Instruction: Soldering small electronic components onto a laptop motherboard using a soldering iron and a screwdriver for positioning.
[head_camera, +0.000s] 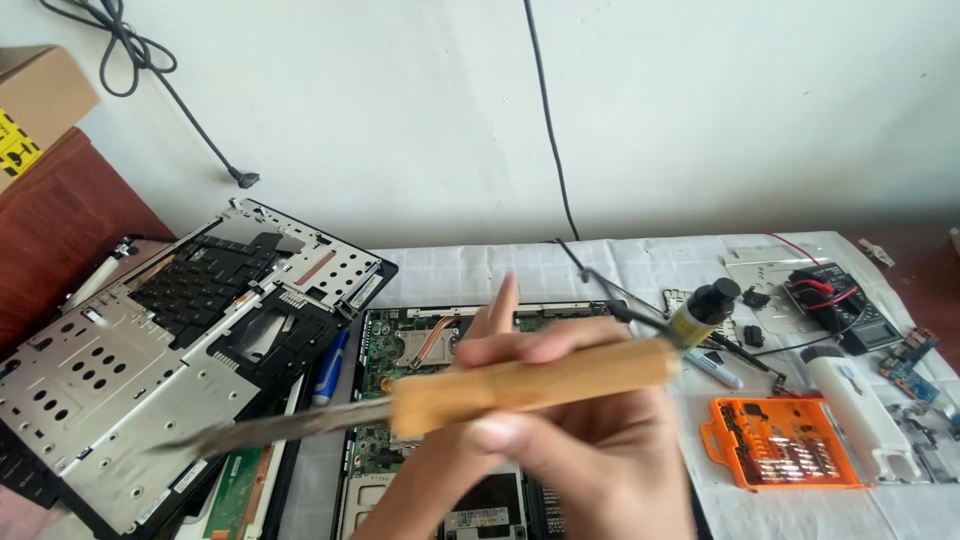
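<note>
Soldering iron held over an opened laptop.

The right hand (560, 440) grips the wooden handle (535, 385) of a soldering iron, fingers curled tightly round it, thumb under the near side and forefinger stretched upward; whether a second hand shares the grip cannot be told. The iron lies almost level, its dark metal shaft (275, 428) blurred and pointing left, its black cord (560, 150) running up the white wall. Beneath the hand lies the laptop base with its green motherboard (400, 350) and copper heat pipe (435, 342) exposed. To the left, the detached upper case (150, 370) rests tilted, underside up. On the white cloth at right lie an orange screwdriver-bit case (780, 445), a white cylindrical tool (860, 410), a small bottle (702, 312) and a multimeter (840, 300).
</note>
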